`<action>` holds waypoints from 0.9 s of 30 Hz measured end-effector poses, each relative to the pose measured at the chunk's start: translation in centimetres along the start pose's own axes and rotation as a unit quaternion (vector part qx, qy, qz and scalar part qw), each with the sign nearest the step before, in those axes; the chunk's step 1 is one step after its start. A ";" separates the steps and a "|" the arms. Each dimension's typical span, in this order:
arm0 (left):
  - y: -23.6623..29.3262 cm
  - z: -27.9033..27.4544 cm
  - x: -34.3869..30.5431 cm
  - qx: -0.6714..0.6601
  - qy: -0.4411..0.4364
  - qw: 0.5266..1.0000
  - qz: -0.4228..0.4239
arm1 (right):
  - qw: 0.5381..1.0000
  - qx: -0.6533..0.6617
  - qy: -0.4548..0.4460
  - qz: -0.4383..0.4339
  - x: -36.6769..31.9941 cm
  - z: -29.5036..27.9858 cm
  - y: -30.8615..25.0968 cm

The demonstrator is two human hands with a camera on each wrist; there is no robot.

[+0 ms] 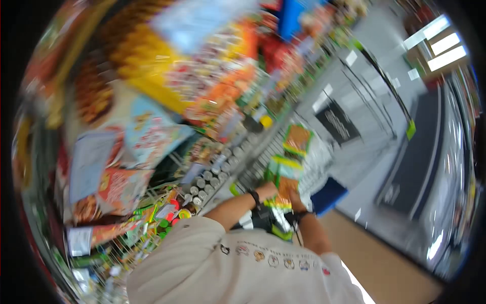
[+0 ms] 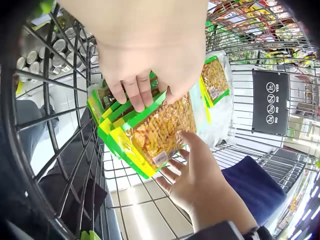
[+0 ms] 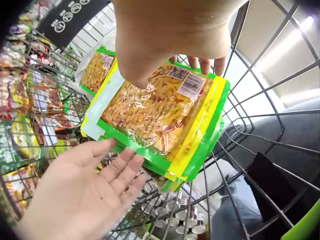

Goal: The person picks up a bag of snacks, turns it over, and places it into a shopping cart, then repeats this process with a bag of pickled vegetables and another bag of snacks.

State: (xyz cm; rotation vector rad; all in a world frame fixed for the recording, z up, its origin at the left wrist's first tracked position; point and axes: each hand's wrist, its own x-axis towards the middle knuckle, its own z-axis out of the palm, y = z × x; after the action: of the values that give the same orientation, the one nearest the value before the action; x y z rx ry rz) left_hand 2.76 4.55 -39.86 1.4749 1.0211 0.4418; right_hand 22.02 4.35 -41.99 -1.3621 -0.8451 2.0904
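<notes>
Both hands are at a stack of flat food packets [image 2: 165,132] with clear fronts, yellow-brown shredded contents and green and yellow borders. The stack is tilted inside a wire shopping cart [image 2: 47,85]. My right hand [image 3: 175,35] pinches it at one edge, thumb on the clear front and fingers behind. At the opposite green edge, my left hand [image 3: 95,185] has its fingers nearly straight, palm facing the stack, fingertips right at the border. Another such packet [image 2: 216,82] lies farther along the cart on a clear plastic bag [image 1: 319,169].
A dark blue folded item [image 2: 257,185] lies in the cart beside the right forearm. A black sign [image 2: 270,102] hangs on the cart's far end. Shelves to the left hold bagged snacks [image 1: 212,71] and rows of cans [image 1: 207,182]. A dark floor mat [image 1: 417,152] lies to the right.
</notes>
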 end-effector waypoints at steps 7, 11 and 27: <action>2.0 2.2 0.0 0.009 0.079 0.948 -0.309 | 0.965 -0.124 0.197 0.122 1.5 -0.9 1.9; 4.3 2.2 0.4 0.065 0.059 0.962 -0.257 | 0.956 -0.125 0.145 0.223 0.7 -0.2 -0.1; 19.4 -10.0 -12.0 -0.291 0.104 0.947 0.085 | 0.976 0.206 -0.049 -0.049 -9.8 12.4 -17.7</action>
State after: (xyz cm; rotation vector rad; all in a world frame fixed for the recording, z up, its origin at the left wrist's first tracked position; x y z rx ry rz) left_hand -5.08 3.27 -16.23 0.9949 0.8271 0.9515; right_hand 15.54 6.85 -19.31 -0.9854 -0.4670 2.1175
